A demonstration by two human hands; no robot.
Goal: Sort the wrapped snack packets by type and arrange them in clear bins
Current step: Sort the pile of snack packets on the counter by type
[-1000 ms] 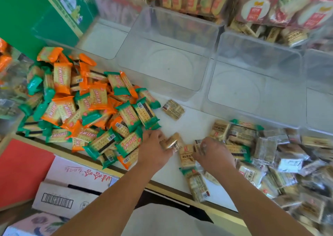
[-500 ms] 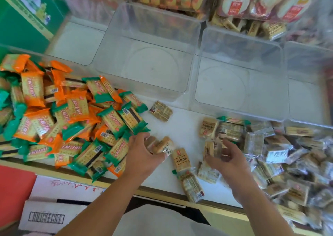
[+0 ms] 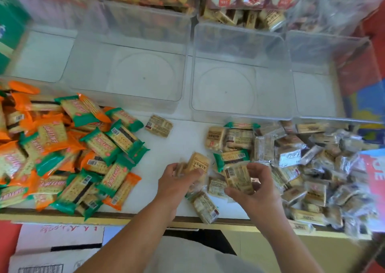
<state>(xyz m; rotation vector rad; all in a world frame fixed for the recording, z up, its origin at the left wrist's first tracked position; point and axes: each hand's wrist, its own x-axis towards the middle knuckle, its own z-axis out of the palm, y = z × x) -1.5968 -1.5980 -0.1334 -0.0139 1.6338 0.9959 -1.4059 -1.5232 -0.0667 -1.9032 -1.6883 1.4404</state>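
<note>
While we are picking out the tan packets in the middle of the tabletop (image 3: 183, 136), our left hand (image 3: 177, 184) is gripping a little bunch of them, with one tan packet (image 3: 196, 164) sticking up on top. Our right hand (image 3: 258, 191) is pinching a barcode packet (image 3: 238, 177) between thumb and fingers. Both hands are hovering just above the tabletop, between the orange and green pile (image 3: 62, 147) and the shiny pile (image 3: 312, 168). The clear bins (image 3: 239, 115) are waiting behind, and we are not seeing any packets in the two middle ones. To do this well, we are thinking we should be checking that both packets are the same kind before joining them. We should be squeezing softly so nothing is crumbling, not grabbing too many slippery wrappers, and laying them flat in one bin.
</note>
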